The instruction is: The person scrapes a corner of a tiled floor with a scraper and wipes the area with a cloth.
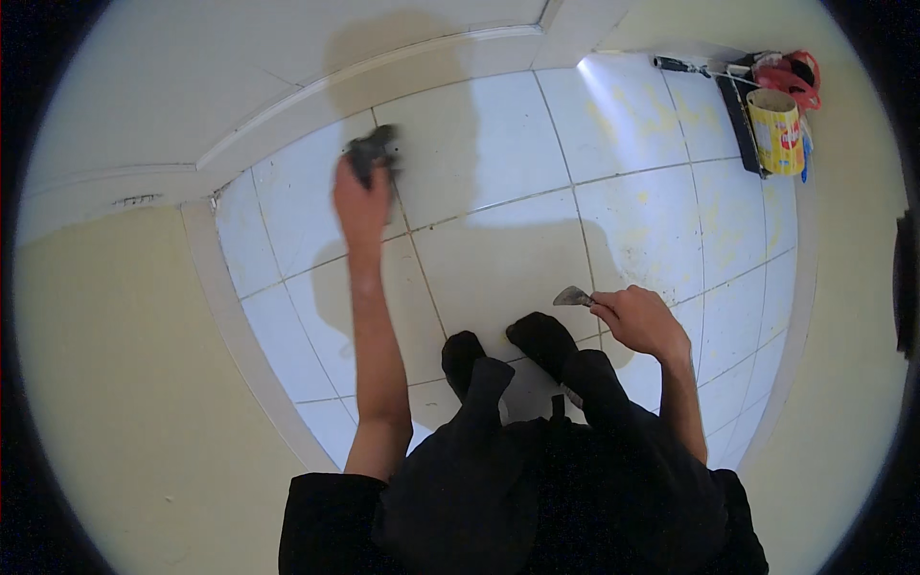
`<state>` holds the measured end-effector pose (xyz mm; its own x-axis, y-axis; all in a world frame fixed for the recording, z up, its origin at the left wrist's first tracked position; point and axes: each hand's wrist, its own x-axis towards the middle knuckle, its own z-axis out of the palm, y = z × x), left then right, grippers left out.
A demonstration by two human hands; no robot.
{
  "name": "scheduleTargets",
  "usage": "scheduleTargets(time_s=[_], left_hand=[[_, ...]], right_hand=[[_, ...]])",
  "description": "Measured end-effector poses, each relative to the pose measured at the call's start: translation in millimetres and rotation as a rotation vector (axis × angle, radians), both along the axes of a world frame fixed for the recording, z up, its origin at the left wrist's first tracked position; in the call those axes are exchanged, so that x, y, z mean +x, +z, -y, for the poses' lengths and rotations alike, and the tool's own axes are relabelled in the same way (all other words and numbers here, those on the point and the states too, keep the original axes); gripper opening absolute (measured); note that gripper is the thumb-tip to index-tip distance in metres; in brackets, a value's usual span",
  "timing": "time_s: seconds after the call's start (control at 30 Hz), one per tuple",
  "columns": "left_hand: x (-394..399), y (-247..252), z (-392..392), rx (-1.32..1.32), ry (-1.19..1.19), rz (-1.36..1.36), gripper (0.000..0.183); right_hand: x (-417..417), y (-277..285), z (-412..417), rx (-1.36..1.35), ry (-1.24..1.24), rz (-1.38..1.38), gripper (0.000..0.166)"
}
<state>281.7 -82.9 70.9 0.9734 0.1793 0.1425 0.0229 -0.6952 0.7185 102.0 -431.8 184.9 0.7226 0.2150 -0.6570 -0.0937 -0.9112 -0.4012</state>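
My left hand (363, 205) reaches far forward, its fingers closed on a dark cloth (372, 151) over the white floor tiles (496, 151). The cloth is blurred, and whether it touches the floor I cannot tell. Nearer my feet, my right hand (640, 320) grips the handle of a putty knife (573, 296). Its metal blade points left, above the tiles and close to my dark-socked foot (543, 345). Yellowish smears and dark specks mark the tiles on the right.
A white door (237, 65) borders the floor ahead. In the far right corner stand a yellow can (773, 136), a black paint tray (740, 122), a paint roller handle (672, 65) and a red plastic bag (787, 83). Cream walls (108, 345) flank both sides.
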Motion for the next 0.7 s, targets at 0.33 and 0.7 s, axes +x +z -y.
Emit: scheduleTargets(time_s=[0.33,0.7], left_hand=[[-65,-87,233,-0.075,-0.597,-0.099,0.032],[-93,-25,260,-0.724,-0.388,-0.362,0.05]], right_hand=[[-29,19,12,-0.067,-0.118,-0.046,0.025],[-100,60,29,-0.042,-0.575,-0.009,0.029]])
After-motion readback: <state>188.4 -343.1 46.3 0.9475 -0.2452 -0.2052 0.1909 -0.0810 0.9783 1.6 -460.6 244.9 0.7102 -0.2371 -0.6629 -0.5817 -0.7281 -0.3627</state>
